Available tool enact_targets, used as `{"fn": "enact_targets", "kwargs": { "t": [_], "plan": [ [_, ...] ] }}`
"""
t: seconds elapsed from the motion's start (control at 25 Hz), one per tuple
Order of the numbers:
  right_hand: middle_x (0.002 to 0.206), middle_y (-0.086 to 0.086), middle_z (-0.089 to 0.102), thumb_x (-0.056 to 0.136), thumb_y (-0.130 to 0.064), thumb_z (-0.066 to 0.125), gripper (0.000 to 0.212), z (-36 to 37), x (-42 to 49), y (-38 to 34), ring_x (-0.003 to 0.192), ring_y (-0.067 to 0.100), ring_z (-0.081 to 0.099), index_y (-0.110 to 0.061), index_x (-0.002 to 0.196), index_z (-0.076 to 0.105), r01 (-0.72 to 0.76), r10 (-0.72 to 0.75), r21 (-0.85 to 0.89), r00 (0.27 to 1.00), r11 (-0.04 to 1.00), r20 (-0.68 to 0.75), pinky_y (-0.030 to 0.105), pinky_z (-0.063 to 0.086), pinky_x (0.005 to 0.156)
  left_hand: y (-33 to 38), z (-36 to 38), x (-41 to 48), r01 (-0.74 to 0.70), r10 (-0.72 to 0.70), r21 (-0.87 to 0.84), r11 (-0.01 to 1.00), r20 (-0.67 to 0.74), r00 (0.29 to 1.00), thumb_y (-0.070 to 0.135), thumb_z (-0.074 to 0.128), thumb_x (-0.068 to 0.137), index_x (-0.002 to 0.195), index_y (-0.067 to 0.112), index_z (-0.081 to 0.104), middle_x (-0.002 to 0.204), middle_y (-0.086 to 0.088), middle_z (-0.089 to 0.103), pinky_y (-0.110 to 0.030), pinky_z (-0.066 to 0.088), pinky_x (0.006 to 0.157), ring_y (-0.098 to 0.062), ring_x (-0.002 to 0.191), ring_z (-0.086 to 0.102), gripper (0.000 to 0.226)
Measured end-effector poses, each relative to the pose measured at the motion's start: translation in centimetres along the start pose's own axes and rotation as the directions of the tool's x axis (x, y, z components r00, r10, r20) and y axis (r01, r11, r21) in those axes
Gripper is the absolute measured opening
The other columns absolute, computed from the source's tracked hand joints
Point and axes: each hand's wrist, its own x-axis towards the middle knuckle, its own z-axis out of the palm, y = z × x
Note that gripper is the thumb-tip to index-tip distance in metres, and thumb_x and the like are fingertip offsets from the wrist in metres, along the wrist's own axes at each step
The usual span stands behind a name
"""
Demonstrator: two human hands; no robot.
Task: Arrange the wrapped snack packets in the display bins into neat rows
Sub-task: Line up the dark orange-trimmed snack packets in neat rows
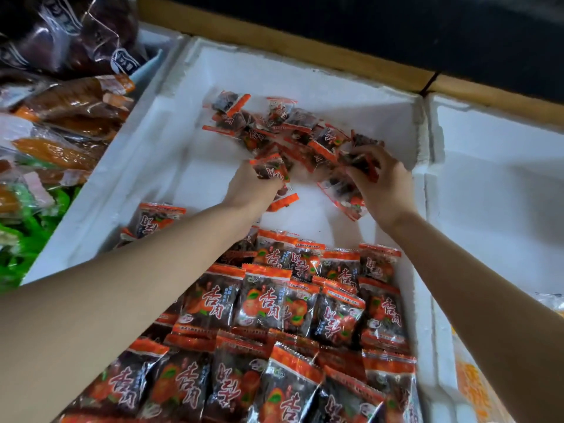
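The job looks about half done. In the lower half of the frame, red-and-black snack packets (262, 300) already stand in overlapping rows across the near end of the white foam bin (305, 68). A loose heap (293, 129) of the same packets still lies jumbled at the far end, upper centre, with bare foam between it and the rows. Both hands are in that heap: the left hand (253, 187) has its fingers curled round a packet or two at the heap's near edge, and the right hand (384, 184) pinches another at its right side. At right, a second foam bin (503, 178) shows only white walls. At left, a neighbouring bin (61, 148) holds orange and green wrapped goods.
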Motion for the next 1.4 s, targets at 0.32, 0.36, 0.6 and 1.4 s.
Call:
{"fn": "enact_targets", "kwargs": {
  "t": [0.32,0.36,0.6,1.4],
  "plan": [
    [0.104,-0.001,0.067,0.089,-0.020,0.062,0.016,-0.6,-1.8,-4.0,0.093,0.007,0.064,-0.020,0.106,0.060,-0.165,0.263,0.559,0.960,0.812,-0.098,0.026,0.053,0.088,2.5,1.8,-5.0,0.241,-0.163,-0.287,0.927,0.271,0.949,0.007,0.040,0.100,0.114,0.019,0.051,0.103,-0.002,0.060,-0.040,0.060,0.072,-0.027,0.097,0.067,0.021],
    [0.105,-0.001,0.067,0.090,-0.019,0.062,0.016,-0.7,-2.3,-4.4,0.096,0.009,0.064,-0.021,0.105,0.060,-0.160,0.277,0.591,0.954,0.791,-0.112,0.028,0.053,0.090,2.7,2.2,-5.6,0.296,-0.188,-0.359,0.885,0.307,0.933,0.010,0.042,0.101,0.109,0.017,0.055,0.103,-0.005,0.061,-0.043,0.060,0.072,-0.030,0.101,0.065,0.017],
    [0.103,-0.008,0.064,0.095,-0.017,0.053,0.017,-1.6,-6.5,-4.4,0.093,-0.002,0.060,-0.018,0.112,0.055,-0.119,0.212,0.542,0.971,0.832,-0.113,0.005,0.044,0.075,3.0,3.4,-8.1,0.432,-0.163,-0.573,0.696,0.460,0.873,0.041,0.060,0.089,0.127,0.017,0.057,0.135,-0.013,0.054,-0.048,0.058,0.079,-0.033,0.112,0.062,0.045],
    [0.114,-0.008,0.059,0.076,-0.013,0.072,0.062,-7.0,-13.2,-4.5,0.088,-0.001,0.063,-0.031,0.129,0.045,-0.424,0.249,0.503,0.891,0.753,0.379,0.015,0.051,0.069,1.7,-0.4,-12.4,0.027,0.022,-0.117,0.993,0.396,0.918,0.012,0.068,0.085,0.111,0.024,0.060,0.105,0.004,0.068,-0.025,0.057,0.062,-0.009,0.091,0.068,0.030]
  ]
}}
